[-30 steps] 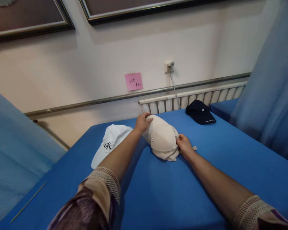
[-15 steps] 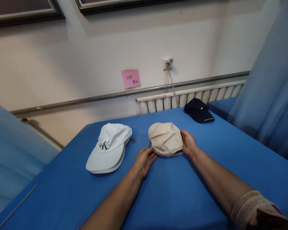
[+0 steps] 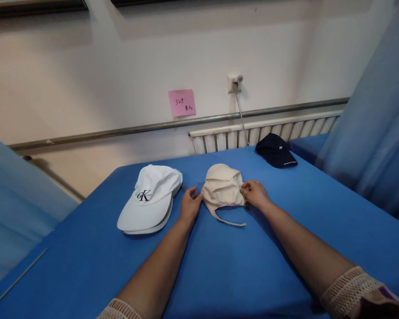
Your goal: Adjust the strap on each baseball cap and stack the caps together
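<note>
A beige baseball cap lies on the blue-covered table, its back opening turned toward me and a loose strap trailing in front of it. At the cap's left edge, my left hand pinches the fabric with thumb and fingers. My right hand has its fingertips closed on the opposite edge, close to a small dark buckle. To the left sit white caps, apparently two stacked, with black "CK" lettering on the upper one. A dark navy cap rests at the far right.
Blue sheeting covers the table. Behind it are a white radiator, a metal rail and a socket with a plugged-in cord. A pink note is on the wall. Blue curtains hang on both sides.
The beige cap's strap has come undone and now lies loose toward me. Both hands have shifted slightly away from me along the cap's sides, and my right fingers have bent into a pinch.
</note>
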Available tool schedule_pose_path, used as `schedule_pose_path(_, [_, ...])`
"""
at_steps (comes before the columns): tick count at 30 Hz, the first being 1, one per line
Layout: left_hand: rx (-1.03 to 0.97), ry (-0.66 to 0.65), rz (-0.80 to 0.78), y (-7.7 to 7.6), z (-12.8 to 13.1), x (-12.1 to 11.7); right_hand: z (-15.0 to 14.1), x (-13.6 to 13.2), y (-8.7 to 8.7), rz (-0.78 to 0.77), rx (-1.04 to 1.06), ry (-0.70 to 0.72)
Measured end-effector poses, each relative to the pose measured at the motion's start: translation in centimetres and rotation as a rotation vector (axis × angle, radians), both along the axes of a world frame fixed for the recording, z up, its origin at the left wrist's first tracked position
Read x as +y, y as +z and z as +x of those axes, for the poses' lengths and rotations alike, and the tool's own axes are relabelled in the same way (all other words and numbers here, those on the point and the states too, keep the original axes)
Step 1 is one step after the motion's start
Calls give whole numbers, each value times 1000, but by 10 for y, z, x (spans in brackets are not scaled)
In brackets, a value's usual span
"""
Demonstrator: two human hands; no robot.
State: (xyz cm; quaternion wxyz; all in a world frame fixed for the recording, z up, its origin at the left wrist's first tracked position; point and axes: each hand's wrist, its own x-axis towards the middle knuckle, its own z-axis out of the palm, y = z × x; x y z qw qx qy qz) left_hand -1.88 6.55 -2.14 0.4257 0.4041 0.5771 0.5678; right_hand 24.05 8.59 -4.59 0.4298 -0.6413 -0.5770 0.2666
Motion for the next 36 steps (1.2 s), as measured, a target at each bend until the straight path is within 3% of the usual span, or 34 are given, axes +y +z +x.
schedule_pose_path(3, [366,1,151,7,0,-14,9,-2,9,-16,-262,-25])
schedule_pose_path(5, [591,-126,270,13,3,-27,16,-4,15,-54,-288,53])
schedule_pose_path(9, [786,-551,404,26,15,-55,25,-17,22,-147,-204,503])
schedule_pose_path(11, [868,-711,434,30,21,-64,26,-26,24,-188,-278,625])
schedule_pose_path(15, [1007,-828,458,32,31,-71,21,-35,26,-172,-493,590])
schedule_pose_path(19, [1087,-889,477,25,38,-71,15,-34,27,-134,-566,548])
schedule_pose_path(23, [1131,-884,487,18,43,-69,17,-32,25,-85,-475,544])
schedule_pose_path(26, [1072,-786,488,16,43,-68,18,-31,23,-78,-277,559])
schedule_pose_path(32, [755,-465,374,17,41,-66,7,-34,33,23,298,505])
schedule_pose_path(36, [523,-388,345,18,41,-64,-7,-48,46,-24,559,481])
